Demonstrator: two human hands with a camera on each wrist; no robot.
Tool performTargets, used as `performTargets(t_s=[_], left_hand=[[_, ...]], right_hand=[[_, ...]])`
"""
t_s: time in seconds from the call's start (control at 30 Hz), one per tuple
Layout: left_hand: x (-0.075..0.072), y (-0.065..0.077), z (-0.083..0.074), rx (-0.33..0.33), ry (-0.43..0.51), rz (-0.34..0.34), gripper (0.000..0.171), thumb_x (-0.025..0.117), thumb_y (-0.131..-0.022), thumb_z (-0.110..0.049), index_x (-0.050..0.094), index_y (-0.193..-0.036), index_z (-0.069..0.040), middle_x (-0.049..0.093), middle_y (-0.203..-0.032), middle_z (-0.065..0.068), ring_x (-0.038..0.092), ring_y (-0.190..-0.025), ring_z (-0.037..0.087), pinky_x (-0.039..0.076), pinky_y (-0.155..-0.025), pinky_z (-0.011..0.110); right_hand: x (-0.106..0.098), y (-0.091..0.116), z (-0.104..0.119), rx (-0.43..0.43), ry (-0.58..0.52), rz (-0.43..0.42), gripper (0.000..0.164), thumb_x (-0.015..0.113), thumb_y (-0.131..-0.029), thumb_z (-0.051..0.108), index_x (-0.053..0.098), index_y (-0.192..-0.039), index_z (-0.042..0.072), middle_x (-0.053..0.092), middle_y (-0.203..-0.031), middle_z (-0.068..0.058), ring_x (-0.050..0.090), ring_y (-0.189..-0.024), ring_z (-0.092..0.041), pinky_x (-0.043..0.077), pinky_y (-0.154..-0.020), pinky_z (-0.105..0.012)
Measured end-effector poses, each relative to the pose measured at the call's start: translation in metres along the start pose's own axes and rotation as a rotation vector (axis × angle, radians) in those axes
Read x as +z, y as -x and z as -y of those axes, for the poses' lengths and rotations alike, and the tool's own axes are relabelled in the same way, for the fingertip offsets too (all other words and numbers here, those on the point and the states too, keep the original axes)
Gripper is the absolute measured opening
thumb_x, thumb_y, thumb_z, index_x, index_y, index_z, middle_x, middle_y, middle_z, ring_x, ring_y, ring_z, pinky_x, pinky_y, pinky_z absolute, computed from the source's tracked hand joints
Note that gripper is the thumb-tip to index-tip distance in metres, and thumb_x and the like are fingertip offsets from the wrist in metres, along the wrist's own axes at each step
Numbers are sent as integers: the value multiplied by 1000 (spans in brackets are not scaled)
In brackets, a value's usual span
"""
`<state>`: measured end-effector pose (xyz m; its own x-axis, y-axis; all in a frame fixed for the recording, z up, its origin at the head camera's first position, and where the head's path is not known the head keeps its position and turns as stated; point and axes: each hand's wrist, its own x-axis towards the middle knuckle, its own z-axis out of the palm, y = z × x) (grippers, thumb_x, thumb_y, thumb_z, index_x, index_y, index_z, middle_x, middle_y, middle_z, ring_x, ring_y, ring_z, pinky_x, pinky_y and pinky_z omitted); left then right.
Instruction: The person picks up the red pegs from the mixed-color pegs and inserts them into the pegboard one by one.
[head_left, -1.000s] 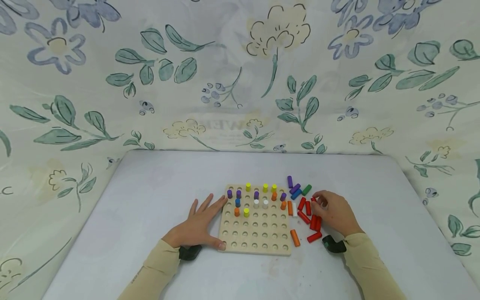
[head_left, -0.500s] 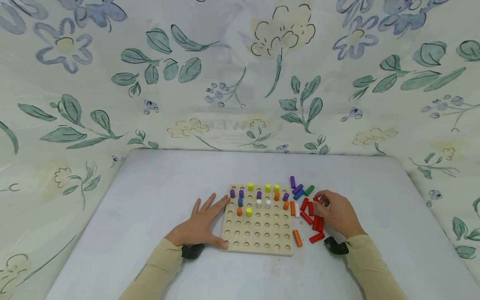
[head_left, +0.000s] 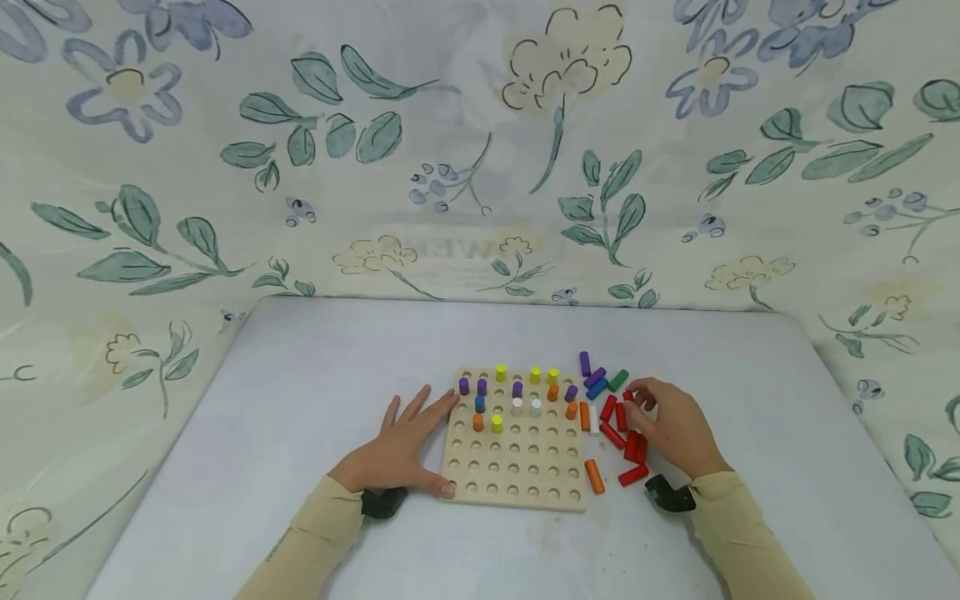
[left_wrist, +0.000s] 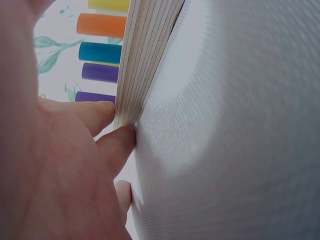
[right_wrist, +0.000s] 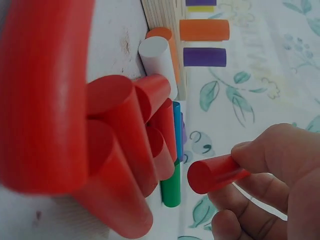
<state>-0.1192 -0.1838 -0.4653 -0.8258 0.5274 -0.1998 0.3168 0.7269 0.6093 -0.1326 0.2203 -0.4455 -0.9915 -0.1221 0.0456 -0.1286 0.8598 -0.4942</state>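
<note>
A square wooden pegboard point(head_left: 513, 467) lies on the table, with purple, yellow, blue, white and orange pegs standing in its back rows. Spread along its left edge is my left hand point(head_left: 397, 450), thumb on the near corner and a fingertip at the far side. In the left wrist view, fingers point(left_wrist: 117, 145) touch the board's side point(left_wrist: 145, 55). Right of the board, my right hand point(head_left: 675, 425) pinches a red peg point(right_wrist: 215, 173) between thumb and fingers, above a loose heap of red pegs point(right_wrist: 122, 125).
Loose pegs lie right of the board: a green peg point(head_left: 618, 381), a blue peg point(head_left: 597, 389), purple ones, a white peg point(head_left: 594, 421) and an orange peg point(head_left: 594, 477). A flower-patterned cloth point(head_left: 450, 167) rises behind the white table point(head_left: 360, 350).
The head view has shifted slightly. My right hand keeps its pinch on the red peg, nearly in place, and my left hand stays at the board's edge.
</note>
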Motion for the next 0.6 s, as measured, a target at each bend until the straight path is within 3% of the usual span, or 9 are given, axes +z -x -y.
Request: performTargets(t_s=[0.6], left_hand=[[-1, 1, -2, -11, 3, -2, 128, 87, -65, -61, 19, -162, -10, 18, -167, 10, -6, -154, 37, -14, -117, 61]], right_hand=[[-5, 1, 6, -50, 17, -74, 30, 68, -94, 17, 65, -119, 1, 66, -99, -11, 60, -87, -26, 59, -74, -41]])
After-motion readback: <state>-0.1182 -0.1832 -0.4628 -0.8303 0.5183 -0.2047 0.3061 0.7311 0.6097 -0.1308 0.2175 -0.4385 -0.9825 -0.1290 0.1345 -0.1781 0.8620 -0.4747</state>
